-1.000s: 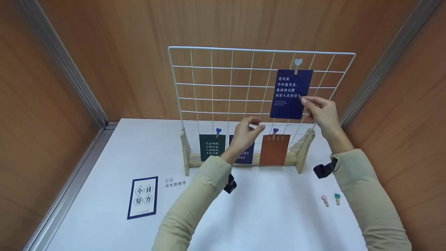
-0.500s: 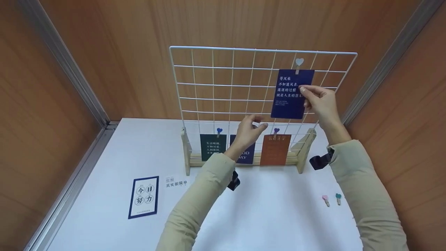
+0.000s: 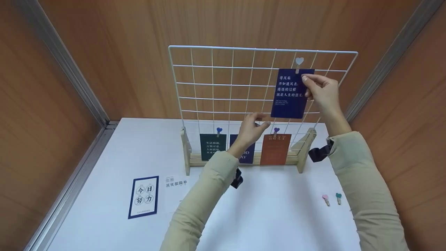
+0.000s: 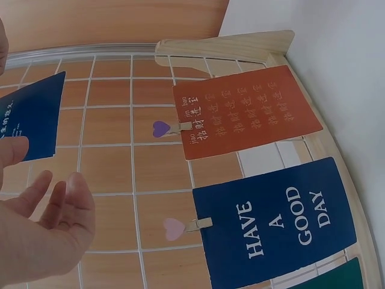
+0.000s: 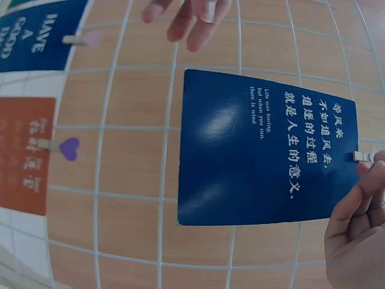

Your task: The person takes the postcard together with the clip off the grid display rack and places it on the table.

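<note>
A blue card (image 3: 289, 99) with white writing hangs on the upper right of the white wire grid (image 3: 237, 84). A clip with a white heart (image 3: 299, 61) holds its top edge. My right hand (image 3: 327, 91) is by the card's upper right edge, thumb and fingertips drawn close together, just below the clip. In the right wrist view its fingers (image 5: 352, 214) overlap the clip end; contact is unclear. My left hand (image 3: 250, 130) is below the card's lower left corner, fingers loosely bent and thumb apart, holding nothing.
A green card (image 3: 210, 144), a HAVE A GOOD DAY card (image 4: 277, 223) and an orange card (image 3: 275, 151) hang low on the grid. A framed-looking card (image 3: 143, 197) and a pale card (image 3: 176, 190) lie left; pink (image 3: 325, 199) and green (image 3: 338, 198) clips lie right.
My right hand has moved up along the blue card's right side toward its clip. The left hand has shifted slightly right and up. The card stays in place.
</note>
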A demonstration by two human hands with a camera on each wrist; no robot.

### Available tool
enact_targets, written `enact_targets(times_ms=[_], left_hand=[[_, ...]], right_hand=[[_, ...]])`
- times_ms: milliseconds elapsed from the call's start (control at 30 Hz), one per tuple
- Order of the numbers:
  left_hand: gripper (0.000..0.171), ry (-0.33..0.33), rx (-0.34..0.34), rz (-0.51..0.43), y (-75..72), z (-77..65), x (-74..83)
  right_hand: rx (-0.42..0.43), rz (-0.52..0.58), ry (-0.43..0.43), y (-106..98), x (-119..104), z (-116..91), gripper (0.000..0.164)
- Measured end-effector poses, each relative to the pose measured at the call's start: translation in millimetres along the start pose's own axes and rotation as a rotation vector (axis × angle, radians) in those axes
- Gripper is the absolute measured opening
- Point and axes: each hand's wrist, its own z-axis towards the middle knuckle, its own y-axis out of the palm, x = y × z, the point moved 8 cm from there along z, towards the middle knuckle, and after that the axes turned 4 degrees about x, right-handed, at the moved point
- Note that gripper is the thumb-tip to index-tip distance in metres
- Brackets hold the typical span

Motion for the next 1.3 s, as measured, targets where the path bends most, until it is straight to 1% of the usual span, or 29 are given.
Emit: enact_targets(times_ms=[267, 433, 667, 767, 933, 1067, 1133, 1200, 1300], left_hand=[[0.033, -0.019, 0.006, -0.008, 4.2, 3.9, 2.0], [0.036, -0.018, 0.011, -0.031, 6.6, 6.0, 4.4], [0.033, -0.018, 0.017, -0.121, 9.9, 8.1, 4.8], [0.030, -0.037, 0.016, -0.165, 11.2, 9.2, 2.8], [0.029, -0.083, 0.006, -0.233, 14.1, 11.1, -0.4], [0.030, -0.122, -0.001, -0.242, 16.2, 11.0, -1.4], [0.030, -0.131, -0.004, -0.227, 17.0, 10.8, -1.0], [0.030, -0.124, -0.007, -0.214, 17.7, 10.8, 0.1], [0.028, -0.097, -0.007, -0.210, 18.1, 11.3, 2.7]], right_hand=[[0.060, 0.026, -0.002, 2.3, -6.4, 6.2, 0.020], [0.076, 0.032, -0.005, 6.2, -12.3, 11.4, 0.022], [0.120, 0.080, 0.066, 11.8, -11.5, 19.1, 0.023], [0.130, 0.092, 0.106, 14.7, -9.0, 21.2, 0.025], [0.131, 0.097, 0.149, 19.5, -6.5, 22.6, 0.026], [0.124, 0.096, 0.208, 22.6, -4.4, 22.4, 0.029], [0.122, 0.097, 0.231, 23.8, -3.8, 22.9, 0.029], [0.122, 0.102, 0.244, 24.4, -3.9, 23.5, 0.030], [0.122, 0.112, 0.251, 25.4, -4.3, 25.0, 0.028]])
